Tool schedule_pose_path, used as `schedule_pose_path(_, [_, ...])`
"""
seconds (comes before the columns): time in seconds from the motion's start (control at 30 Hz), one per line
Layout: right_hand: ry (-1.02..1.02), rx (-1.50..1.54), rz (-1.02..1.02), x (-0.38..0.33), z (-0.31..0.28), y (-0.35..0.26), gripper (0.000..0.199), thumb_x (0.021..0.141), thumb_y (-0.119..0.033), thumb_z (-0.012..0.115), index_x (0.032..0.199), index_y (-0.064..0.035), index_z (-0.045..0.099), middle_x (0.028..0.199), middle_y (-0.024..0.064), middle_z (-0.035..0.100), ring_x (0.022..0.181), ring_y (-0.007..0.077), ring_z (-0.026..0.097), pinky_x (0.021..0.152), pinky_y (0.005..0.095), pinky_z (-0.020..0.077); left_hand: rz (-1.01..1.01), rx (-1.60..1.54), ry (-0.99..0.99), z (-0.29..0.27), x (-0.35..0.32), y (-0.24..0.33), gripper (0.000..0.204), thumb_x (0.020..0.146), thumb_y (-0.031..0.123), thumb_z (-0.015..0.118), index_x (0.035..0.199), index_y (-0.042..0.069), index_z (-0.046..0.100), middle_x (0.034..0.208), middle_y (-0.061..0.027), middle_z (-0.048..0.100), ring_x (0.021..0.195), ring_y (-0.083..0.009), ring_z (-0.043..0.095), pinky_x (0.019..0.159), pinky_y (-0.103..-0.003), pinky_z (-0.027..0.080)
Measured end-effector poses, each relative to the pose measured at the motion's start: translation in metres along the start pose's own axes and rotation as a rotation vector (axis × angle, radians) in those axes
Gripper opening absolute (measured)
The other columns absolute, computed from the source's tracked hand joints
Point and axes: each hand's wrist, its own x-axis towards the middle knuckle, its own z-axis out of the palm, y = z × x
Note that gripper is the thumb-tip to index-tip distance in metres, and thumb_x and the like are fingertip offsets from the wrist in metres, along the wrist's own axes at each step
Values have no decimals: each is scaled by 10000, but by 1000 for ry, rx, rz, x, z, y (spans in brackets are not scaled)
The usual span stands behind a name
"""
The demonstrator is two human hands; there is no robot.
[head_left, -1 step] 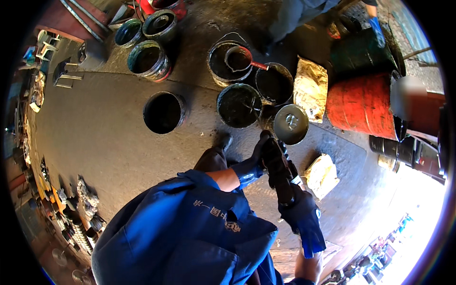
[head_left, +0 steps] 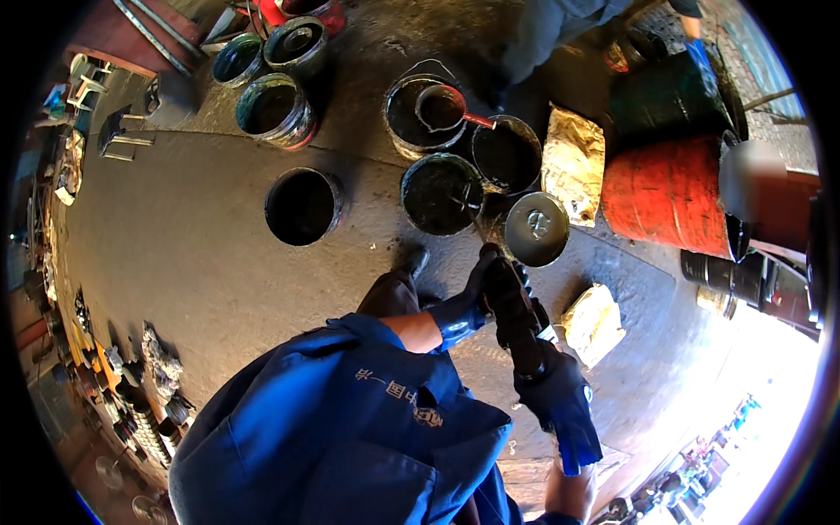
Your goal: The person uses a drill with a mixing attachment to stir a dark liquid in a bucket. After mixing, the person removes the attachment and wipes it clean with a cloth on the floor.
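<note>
Both gloved: left hand (head_left: 477, 293) and right hand (head_left: 560, 398) closed around one dark tool (head_left: 518, 325). Thin rod (head_left: 468, 214) at its tip reaching into black bucket (head_left: 442, 192), beside round grey lid (head_left: 535, 229).

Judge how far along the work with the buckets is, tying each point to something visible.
Done: a round lid lies off on the floor, and the bucket is open, holding dark contents. In hand: the left hand and right hand, gloved, grip a dark tool whose rod reaches into that bucket. Left: cannot tell.
</note>
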Motion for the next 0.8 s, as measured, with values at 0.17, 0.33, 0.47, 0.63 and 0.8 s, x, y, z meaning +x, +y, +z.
schedule_pose_path(0.17, [-231, 97, 198, -3, -7, 6, 361, 799, -295, 709, 1127, -148, 685, 823, 159, 737, 772, 297, 747, 733, 411, 588, 51, -100, 269, -19, -28, -15, 471, 896, 560, 659, 860, 91, 625, 898, -136, 652, 895, -338, 659, 877, -524, 556])
schedule_pose_path(0.33, [-209, 18, 17, -6, -1, 14, 336, 826, -279, 723, 1112, -106, 700, 742, 118, 735, 642, 184, 736, 628, 331, 582, 168, -20, 142, -13, -37, -24, 428, 949, 534, 568, 782, 140, 570, 793, -77, 621, 800, -274, 633, 755, -453, 540])
schedule_pose_path(0.47, [-327, 46, -51, 6, -5, 9, 337, 826, -281, 718, 1096, -86, 676, 712, 106, 724, 622, 185, 732, 615, 326, 586, 244, -5, 141, -49, -50, -2, 455, 969, 490, 539, 625, 196, 486, 661, 8, 558, 633, -180, 568, 627, -388, 491])
schedule_pose_path(0.63, [-421, 13, -62, 26, 2, 1, 348, 829, -241, 707, 1141, -92, 663, 708, 100, 717, 608, 186, 723, 600, 342, 586, 436, 53, 609, -29, -52, 14, 315, 1004, 420, 511, 794, 194, 572, 624, 24, 485, 522, -144, 491, 479, -354, 409])
schedule_pose_path(0.8, [-292, 193, -127, 34, 22, 14, 404, 825, -218, 694, 1211, -108, 648, 724, 101, 711, 585, 190, 705, 588, 343, 581, 382, 104, 463, 0, -40, 38, 431, 972, 531, 505, 872, 128, 621, 780, -77, 641, 674, -253, 616, 708, -448, 533])
